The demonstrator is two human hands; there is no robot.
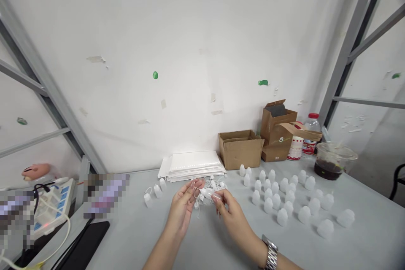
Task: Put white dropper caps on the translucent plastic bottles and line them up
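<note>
In the head view, my right hand (232, 211) pinches a small translucent white plastic bottle-shaped piece (209, 195), held nearly level. My left hand (183, 204) meets its other end, the fingertips closed on a thin white cord loop (196, 193) there. Just behind both hands lies a pile of small white caps with cords (218, 183), partly covered by them. To the left stand a few white pieces (157, 191), at least one with a cord loop. Many frosted white domed pieces (276, 201) stand in loose rows on the right.
Against the wall lie stacked white padded envelopes (194, 164). Beside them stand an open cardboard box (241, 152), a brown paper bag (276, 135), a red-capped bottle (312, 124) and a plastic bowl of dark liquid (330, 168). At left are a power strip (53, 211) and a black flat object (85, 247).
</note>
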